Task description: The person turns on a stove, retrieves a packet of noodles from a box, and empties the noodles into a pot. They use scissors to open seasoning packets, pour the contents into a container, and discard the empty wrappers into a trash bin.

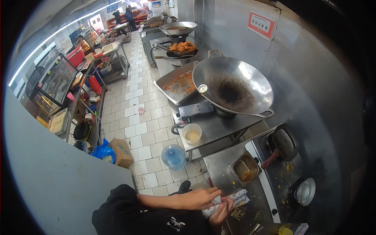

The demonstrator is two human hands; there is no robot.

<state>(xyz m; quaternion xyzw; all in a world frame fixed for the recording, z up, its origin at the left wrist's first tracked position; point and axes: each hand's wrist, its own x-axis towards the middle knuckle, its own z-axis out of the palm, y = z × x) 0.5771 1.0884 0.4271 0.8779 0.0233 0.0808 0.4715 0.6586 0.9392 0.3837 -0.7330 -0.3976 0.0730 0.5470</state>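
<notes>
Head view: a kitchen aisle seen from above, with both of the person's hands low in the frame at the near edge of a steel surface point(223, 172).
Left hand: the left hand point(199, 199) reaches in from the left on a bare forearm, its grip folded over the top of a crumpled white packet point(239, 197).
Right hand: the right hand point(220, 213) comes up from below, just under the left one, its grip curled round the underside of the same packet.
Packet: held between the two hands just above the near surface; its right end sticks out past the fingers, and what is printed on it is too small to read.
Near surface: a small steel container point(245, 168) with orange residue sits just beyond the packet, and dark crumbs lie just right of the right hand.
Right side: a dark pan with a red handle point(282, 144) and a small steel pot point(304, 192) rest on a stained burner top.
Farther surface: a large wok point(235, 90) with a blackened middle sits on a burner, a flat tray point(178, 84) of orange scraps to its left, a white tub point(192, 133) of pale sauce nearer.
Far end: a pan heaped with fried pieces point(182, 47).
Floor: a blue water bottle point(173, 156) stands on the tiles near the surface's leg, and a cardboard box point(121, 152) lies to its left.
</notes>
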